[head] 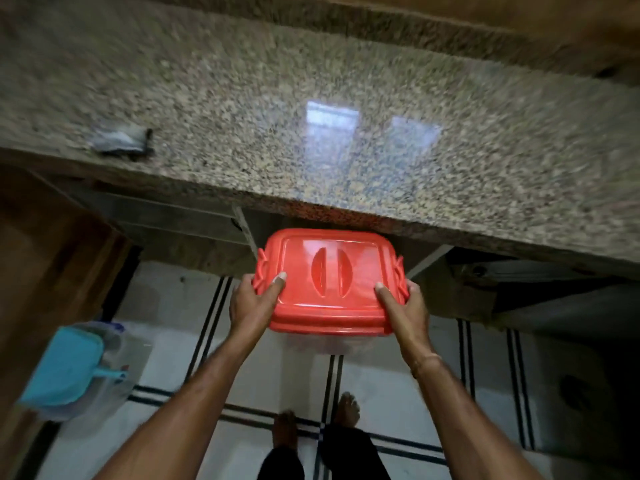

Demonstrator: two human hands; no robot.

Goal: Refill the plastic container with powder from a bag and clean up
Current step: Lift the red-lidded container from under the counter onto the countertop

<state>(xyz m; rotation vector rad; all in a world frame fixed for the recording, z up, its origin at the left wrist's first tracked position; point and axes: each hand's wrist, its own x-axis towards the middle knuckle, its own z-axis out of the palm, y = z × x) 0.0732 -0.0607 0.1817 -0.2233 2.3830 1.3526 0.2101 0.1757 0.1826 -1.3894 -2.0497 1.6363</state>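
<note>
Plastic container (329, 306), red lid on, gripped at either end by left hand (254, 299) and right hand (403, 306) below desk (311, 150) front edge; refill, clean-up judged outstanding.

Container (329, 285) before the counter (277, 157) — tub (65, 368) at left.

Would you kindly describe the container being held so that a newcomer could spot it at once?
Find the speckled granite countertop; just below its front edge, the left hand and right hand hold a plastic container above the tiled floor. Its red lid sets it apart from the blue-lidded container at the left.
</note>
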